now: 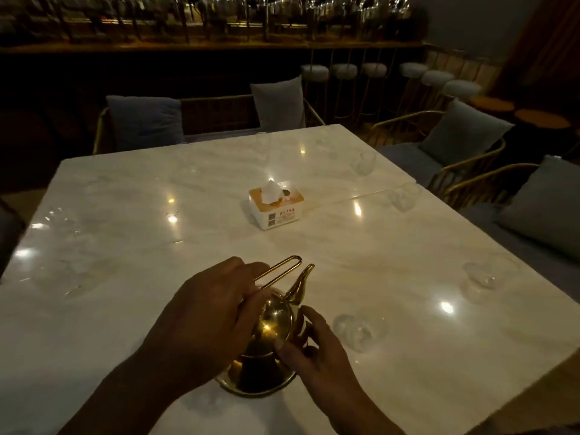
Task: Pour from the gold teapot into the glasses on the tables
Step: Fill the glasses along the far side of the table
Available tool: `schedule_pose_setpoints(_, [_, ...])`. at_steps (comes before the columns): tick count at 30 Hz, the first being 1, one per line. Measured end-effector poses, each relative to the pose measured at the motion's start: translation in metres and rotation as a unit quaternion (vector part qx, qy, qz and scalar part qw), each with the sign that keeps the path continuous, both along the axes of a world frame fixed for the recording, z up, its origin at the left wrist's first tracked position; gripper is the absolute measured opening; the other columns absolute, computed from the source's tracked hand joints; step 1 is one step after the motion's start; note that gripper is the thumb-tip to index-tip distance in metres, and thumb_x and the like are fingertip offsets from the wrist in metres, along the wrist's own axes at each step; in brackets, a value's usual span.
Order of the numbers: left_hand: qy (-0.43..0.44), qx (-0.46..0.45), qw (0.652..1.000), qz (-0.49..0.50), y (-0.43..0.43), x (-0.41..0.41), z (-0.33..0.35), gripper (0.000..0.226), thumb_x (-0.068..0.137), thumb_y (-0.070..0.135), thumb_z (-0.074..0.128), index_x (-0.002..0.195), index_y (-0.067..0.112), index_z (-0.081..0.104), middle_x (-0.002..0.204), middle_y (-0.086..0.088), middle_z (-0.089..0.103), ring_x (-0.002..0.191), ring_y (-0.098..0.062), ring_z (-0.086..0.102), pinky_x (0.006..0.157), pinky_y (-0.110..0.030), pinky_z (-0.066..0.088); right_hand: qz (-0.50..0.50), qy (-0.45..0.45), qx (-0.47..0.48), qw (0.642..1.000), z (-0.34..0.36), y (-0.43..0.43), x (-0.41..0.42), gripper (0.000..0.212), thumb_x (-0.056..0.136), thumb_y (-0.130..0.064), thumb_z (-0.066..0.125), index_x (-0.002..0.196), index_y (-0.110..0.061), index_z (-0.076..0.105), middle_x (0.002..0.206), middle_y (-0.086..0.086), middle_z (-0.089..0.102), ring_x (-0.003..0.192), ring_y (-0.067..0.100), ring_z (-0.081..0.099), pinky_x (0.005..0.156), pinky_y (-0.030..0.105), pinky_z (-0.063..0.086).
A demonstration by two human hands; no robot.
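Gold teapot (276, 321), shiny, thin looped handle.

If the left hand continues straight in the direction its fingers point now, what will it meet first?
The left hand grips the handle of the gold teapot, fingers pointing up-right. Beyond the handle loop, the first object in that line seems to be the tissue box, though depth is uncertain.

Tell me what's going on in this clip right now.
A person stands at a white marble table holding the gold teapot, which looks to be resting on the table. The left hand grips its wire handle, and the right hand steadies the body. No pouring is visible. Clear glasses sit around the table, the nearest glass just right of the teapot. A tissue box sits mid-table.
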State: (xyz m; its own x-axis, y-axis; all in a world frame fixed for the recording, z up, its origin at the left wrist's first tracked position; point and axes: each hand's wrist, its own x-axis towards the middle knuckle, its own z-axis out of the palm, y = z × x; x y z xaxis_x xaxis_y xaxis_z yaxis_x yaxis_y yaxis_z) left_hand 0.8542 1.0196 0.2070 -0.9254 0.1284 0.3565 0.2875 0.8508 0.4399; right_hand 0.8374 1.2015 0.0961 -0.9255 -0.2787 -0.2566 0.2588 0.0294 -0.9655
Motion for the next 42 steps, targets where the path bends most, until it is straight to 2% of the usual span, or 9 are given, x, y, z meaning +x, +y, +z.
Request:
schedule_pose_setpoints(6, [-0.024,-0.001,1.000,-0.013,0.054,-0.020,-0.006,0.043,0.093,0.043,0.044,0.120,0.018,0.066,0.081,0.019,0.054,0.069,0.001,0.054,0.062,-0.012,0.047,0.017,-0.041,0.017,0.999,-0.004,0.056,-0.018,0.065,0.081,-0.040,0.080,0.128,-0.049,0.035,0.113,-0.026,0.045,0.106,0.007,0.057,0.084,0.018,0.049])
schedule_pose_setpoints(10, [-0.036,-0.013,0.999,-0.007,0.076,-0.024,-0.016,0.043,0.094,0.042,0.045,0.120,0.015,0.067,0.081,0.010,0.059,0.070,-0.006,0.056,0.065,-0.028,0.054,0.024,-0.058,0.036,0.997,-0.016,0.077,-0.016,0.060,0.082,-0.038,0.080,0.126,-0.049,0.040,0.117,-0.023,0.051,0.110,0.012,0.062,0.091,0.030,0.058])
schedule_pose_setpoints(19, [-0.066,-0.024,0.997,-0.026,0.101,-0.023,-0.048,0.050,0.093,0.049,0.036,0.127,0.023,0.062,0.086,0.018,0.051,0.074,-0.004,0.053,0.069,-0.024,0.050,-0.010,-0.115,0.017,0.993,-0.049,0.094,0.003,0.047,0.079,-0.035,0.083,0.106,-0.057,0.052,0.120,-0.016,0.061,0.112,0.017,0.065,0.095,0.042,0.059])
schedule_pose_setpoints(22, [-0.090,-0.022,0.995,-0.027,0.110,-0.024,-0.051,0.051,0.093,0.050,0.036,0.131,0.024,0.060,0.091,0.017,0.054,0.081,-0.004,0.055,0.075,-0.023,0.049,-0.028,-0.129,0.009,0.991,-0.051,0.095,0.007,0.044,0.074,-0.042,0.086,0.104,-0.055,0.058,0.117,-0.013,0.066,0.111,0.019,0.066,0.095,0.045,0.059])
schedule_pose_setpoints(26, [-0.101,-0.035,0.994,-0.022,0.121,-0.030,-0.054,0.040,0.099,0.042,0.043,0.133,0.027,0.057,0.100,0.010,0.061,0.087,-0.006,0.057,0.079,-0.024,0.050,-0.032,-0.150,0.006,0.988,-0.060,0.098,0.010,0.068,0.056,-0.061,0.087,0.117,-0.051,0.059,0.123,-0.004,0.067,0.115,0.024,0.065,0.089,0.045,0.062])
schedule_pose_setpoints(30, [-0.121,-0.061,0.991,-0.018,0.130,-0.037,-0.057,0.039,0.100,0.040,0.046,0.136,0.029,0.054,0.107,0.009,0.061,0.095,-0.007,0.057,0.086,-0.027,0.050,-0.029,-0.177,-0.022,0.984,-0.059,0.105,0.009,0.038,0.080,-0.037,0.081,0.109,-0.048,0.059,0.119,0.001,0.065,0.108,0.023,0.067,0.076,0.036,0.064])
schedule_pose_setpoints(34, [-0.123,-0.068,0.990,-0.010,0.137,-0.045,-0.060,0.037,0.100,0.040,0.047,0.134,0.029,0.056,0.105,0.008,0.061,0.094,-0.008,0.057,0.085,-0.028,0.050,-0.021,-0.201,-0.029,0.979,-0.059,0.108,0.007,0.054,0.081,-0.040,0.080,0.130,-0.035,0.057,0.121,0.008,0.066,0.104,0.022,0.069,0.072,0.033,0.063])
schedule_pose_setpoints(38, [-0.125,-0.090,0.988,-0.013,0.143,-0.055,-0.060,0.028,0.100,0.040,0.047,0.117,0.028,0.065,0.088,0.009,0.055,0.082,-0.008,0.054,0.074,-0.025,0.047,-0.016,-0.224,-0.035,0.974,-0.055,0.108,0.004,0.043,0.080,-0.044,0.078,0.119,-0.033,0.064,0.114,0.009,0.072,0.100,0.024,0.071,0.071,0.033,0.063])
schedule_pose_setpoints(42, [-0.138,-0.109,0.984,-0.015,0.147,-0.066,-0.058,0.027,0.099,0.040,0.047,0.113,0.028,0.066,0.092,0.005,0.059,0.085,-0.012,0.058,0.075,-0.028,0.051,-0.020,-0.242,-0.049,0.969,-0.056,0.109,0.003,0.038,0.080,-0.043,0.077,0.115,-0.030,0.069,0.112,0.010,0.074,0.105,0.029,0.070,0.075,0.037,0.063])
